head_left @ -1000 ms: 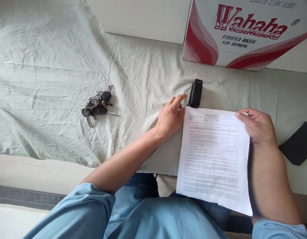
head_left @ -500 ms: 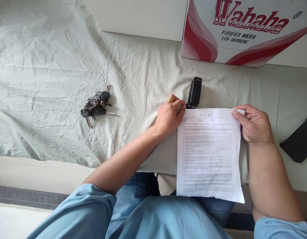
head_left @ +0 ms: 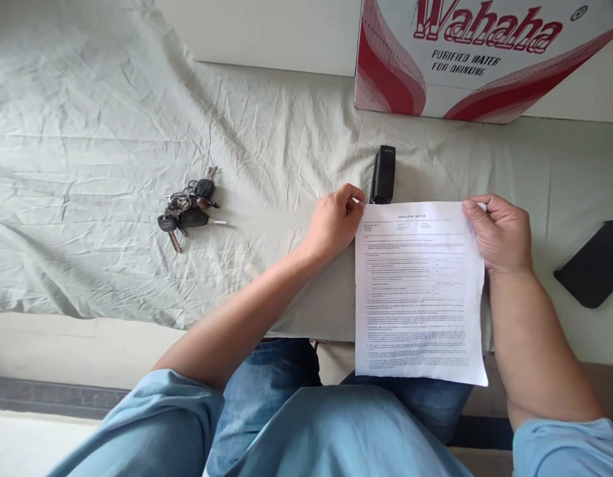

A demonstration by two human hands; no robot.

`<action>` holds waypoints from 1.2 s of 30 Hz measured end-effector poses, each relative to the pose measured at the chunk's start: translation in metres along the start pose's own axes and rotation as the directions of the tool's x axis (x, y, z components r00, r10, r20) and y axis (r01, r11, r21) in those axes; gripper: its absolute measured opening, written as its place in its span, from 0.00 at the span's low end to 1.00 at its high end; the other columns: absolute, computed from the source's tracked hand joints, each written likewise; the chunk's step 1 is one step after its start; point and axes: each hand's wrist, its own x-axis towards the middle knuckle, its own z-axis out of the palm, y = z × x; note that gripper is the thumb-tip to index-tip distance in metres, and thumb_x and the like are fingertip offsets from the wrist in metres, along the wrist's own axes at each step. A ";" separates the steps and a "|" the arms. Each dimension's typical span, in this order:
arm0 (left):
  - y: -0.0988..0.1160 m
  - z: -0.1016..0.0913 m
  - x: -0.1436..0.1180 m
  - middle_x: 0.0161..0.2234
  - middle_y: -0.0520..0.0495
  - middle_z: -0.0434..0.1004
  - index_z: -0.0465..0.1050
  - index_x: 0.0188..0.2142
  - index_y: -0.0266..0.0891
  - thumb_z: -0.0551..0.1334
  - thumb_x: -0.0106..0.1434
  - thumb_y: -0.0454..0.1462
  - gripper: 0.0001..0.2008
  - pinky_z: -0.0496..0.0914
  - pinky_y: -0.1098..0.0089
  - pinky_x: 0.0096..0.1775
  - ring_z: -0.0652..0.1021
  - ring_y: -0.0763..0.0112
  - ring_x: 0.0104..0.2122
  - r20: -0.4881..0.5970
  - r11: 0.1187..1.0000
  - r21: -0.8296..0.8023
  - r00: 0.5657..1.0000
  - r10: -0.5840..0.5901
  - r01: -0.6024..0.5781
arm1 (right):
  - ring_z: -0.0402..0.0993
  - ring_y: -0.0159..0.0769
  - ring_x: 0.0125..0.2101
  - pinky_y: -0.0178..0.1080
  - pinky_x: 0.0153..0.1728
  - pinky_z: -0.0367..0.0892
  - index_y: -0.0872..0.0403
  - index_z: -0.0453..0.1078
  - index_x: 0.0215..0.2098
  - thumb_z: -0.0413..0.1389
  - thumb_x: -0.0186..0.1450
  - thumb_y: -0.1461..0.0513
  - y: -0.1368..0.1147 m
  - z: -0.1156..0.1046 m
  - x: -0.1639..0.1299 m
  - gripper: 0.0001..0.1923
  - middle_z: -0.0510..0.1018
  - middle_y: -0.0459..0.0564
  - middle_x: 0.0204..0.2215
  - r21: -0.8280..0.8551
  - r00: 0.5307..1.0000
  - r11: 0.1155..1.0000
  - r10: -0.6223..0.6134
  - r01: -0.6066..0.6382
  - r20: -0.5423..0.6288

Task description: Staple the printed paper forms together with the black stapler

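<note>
The sheet (head_left: 420,291) is thin white paper, matt and smooth, printed in fine black text. The cloth (head_left: 112,132) under it is pale cotton-like fabric, matt and heavily creased. The stapler (head_left: 382,175) looks like black plastic with a slight sheen. The keys (head_left: 190,205) are bare metal — dull grey shafts and rings — with black plastic heads. The box (head_left: 465,59) is cardboard, printed red on white, faintly glossy. The phone (head_left: 594,265) has a black, matt, smooth face.
</note>
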 end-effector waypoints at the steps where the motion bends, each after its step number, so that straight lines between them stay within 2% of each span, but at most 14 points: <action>1: 0.005 0.000 0.001 0.26 0.58 0.75 0.73 0.40 0.43 0.62 0.71 0.23 0.13 0.66 0.64 0.38 0.75 0.71 0.30 0.012 0.999 -0.004 0.999 -0.042 0.042 | 0.59 0.28 0.21 0.37 0.25 0.54 0.51 0.85 0.35 0.80 0.55 0.36 0.000 -0.001 0.000 0.30 0.69 0.38 0.18 -0.051 1.000 0.999 -0.014 0.014 0.004; 5: 0.012 -0.003 0.011 0.25 0.58 0.73 0.64 0.39 0.48 0.64 0.68 0.20 0.19 0.64 0.61 0.35 0.73 0.69 0.29 0.054 0.988 -0.014 0.987 -0.150 0.151 | 0.63 0.31 0.24 0.38 0.27 0.57 0.51 0.85 0.34 0.74 0.59 0.45 -0.001 -0.001 -0.002 0.20 0.74 0.41 0.20 -0.138 0.998 0.990 -0.005 0.013 0.058; 8: 0.006 0.000 0.021 0.23 0.60 0.71 0.61 0.38 0.49 0.63 0.67 0.20 0.21 0.64 0.62 0.34 0.72 0.70 0.28 0.038 0.992 -0.024 0.992 -0.124 0.125 | 0.65 0.33 0.25 0.39 0.27 0.57 0.51 0.85 0.33 0.71 0.59 0.48 -0.002 0.001 -0.003 0.16 0.75 0.43 0.21 -0.158 0.998 0.987 0.013 -0.003 0.059; 12: -0.012 0.013 0.026 0.24 0.61 0.69 0.61 0.40 0.48 0.63 0.70 0.23 0.17 0.64 0.64 0.36 0.71 0.71 0.28 -0.072 1.000 -0.001 0.997 0.029 -0.029 | 0.62 0.32 0.23 0.39 0.27 0.56 0.51 0.85 0.34 0.68 0.60 0.50 0.001 0.002 -0.002 0.14 0.72 0.42 0.20 -0.168 1.000 0.986 0.023 -0.020 0.019; 14: -0.023 0.018 0.022 0.30 0.57 0.75 0.68 0.45 0.46 0.61 0.73 0.26 0.12 0.67 0.64 0.38 0.74 0.70 0.30 -0.125 0.988 0.044 0.980 0.153 -0.149 | 0.62 0.33 0.23 0.40 0.27 0.56 0.51 0.85 0.34 0.68 0.61 0.50 0.004 0.001 0.000 0.13 0.71 0.41 0.20 -0.172 1.000 0.985 0.013 -0.012 0.003; 15: -0.028 0.020 0.020 0.35 0.54 0.79 0.73 0.50 0.46 0.60 0.74 0.27 0.12 0.69 0.65 0.40 0.75 0.70 0.33 -0.137 0.973 0.071 0.964 0.229 -0.221 | 0.62 0.33 0.23 0.40 0.27 0.56 0.51 0.85 0.34 0.68 0.62 0.50 0.005 0.001 0.000 0.13 0.71 0.41 0.20 -0.172 1.000 0.985 0.007 -0.007 0.002; 17: -0.036 0.021 0.015 0.49 0.47 0.83 0.79 0.60 0.46 0.57 0.75 0.27 0.22 0.74 0.64 0.45 0.77 0.69 0.38 -0.165 0.922 0.133 0.910 0.381 -0.362 | 0.64 0.34 0.24 0.40 0.28 0.57 0.50 0.84 0.35 0.68 0.63 0.50 0.007 0.001 0.001 0.12 0.73 0.42 0.21 -0.165 1.000 0.986 -0.007 0.009 0.010; 19: -0.041 0.020 0.013 0.58 0.45 0.79 0.84 0.63 0.51 0.55 0.74 0.25 0.29 0.75 0.63 0.50 0.75 0.70 0.39 -0.179 0.879 0.179 0.864 0.471 -0.442 | 0.64 0.34 0.24 0.40 0.28 0.58 0.49 0.85 0.35 0.69 0.63 0.50 0.008 0.000 0.001 0.12 0.73 0.42 0.21 -0.152 1.000 0.988 -0.023 0.025 0.016; 22: -0.041 0.017 0.012 0.59 0.44 0.75 0.90 0.60 0.55 0.55 0.74 0.25 0.31 0.75 0.60 0.53 0.73 0.68 0.40 -0.133 0.879 0.192 0.876 0.463 -0.436 | 0.63 0.33 0.23 0.40 0.28 0.57 0.50 0.85 0.35 0.70 0.64 0.51 0.010 0.000 0.002 0.11 0.73 0.41 0.20 -0.134 1.000 0.991 -0.025 0.026 0.007; 25: -0.036 0.017 0.009 0.56 0.41 0.76 0.91 0.60 0.57 0.58 0.74 0.27 0.30 0.76 0.58 0.55 0.76 0.61 0.48 -0.092 0.895 0.225 0.906 0.412 -0.385 | 0.65 0.34 0.24 0.39 0.28 0.57 0.50 0.85 0.35 0.72 0.65 0.51 0.013 0.000 0.002 0.12 0.74 0.42 0.20 -0.127 0.999 0.991 -0.038 0.038 0.002; 27: -0.034 0.019 0.006 0.52 0.40 0.78 0.91 0.61 0.57 0.57 0.75 0.28 0.31 0.76 0.59 0.53 0.76 0.57 0.53 -0.080 0.880 0.293 0.908 0.412 -0.373 | 0.63 0.34 0.24 0.39 0.27 0.57 0.48 0.85 0.35 0.74 0.65 0.47 0.014 0.002 0.003 0.15 0.73 0.42 0.20 -0.115 0.998 0.992 -0.059 0.058 -0.010; 30: -0.036 0.020 0.003 0.48 0.41 0.78 0.91 0.64 0.56 0.54 0.75 0.26 0.34 0.76 0.59 0.50 0.75 0.56 0.52 -0.050 0.851 0.369 0.907 0.418 -0.372 | 0.61 0.35 0.23 0.39 0.25 0.55 0.45 0.84 0.33 0.77 0.62 0.38 0.010 0.004 0.003 0.23 0.71 0.41 0.20 -0.061 0.997 0.995 -0.081 0.080 -0.017; 32: -0.039 0.018 0.004 0.47 0.42 0.78 0.90 0.65 0.54 0.53 0.73 0.24 0.36 0.77 0.58 0.53 0.75 0.58 0.50 -0.035 0.858 0.335 0.905 0.424 -0.389 | 0.64 0.34 0.24 0.38 0.25 0.58 0.45 0.85 0.34 0.78 0.59 0.35 0.005 0.004 0.001 0.26 0.76 0.42 0.22 -0.004 0.995 0.996 -0.095 0.095 0.023; 36: -0.043 0.008 0.012 0.49 0.44 0.78 0.89 0.65 0.51 0.55 0.71 0.23 0.35 0.79 0.60 0.59 0.79 0.65 0.49 -0.009 0.885 0.116 0.890 0.455 -0.452 | 0.71 0.31 0.24 0.37 0.25 0.66 0.48 0.90 0.39 0.83 0.55 0.36 -0.010 -0.004 -0.010 0.29 0.84 0.43 0.26 0.071 0.978 0.997 -0.050 0.036 0.202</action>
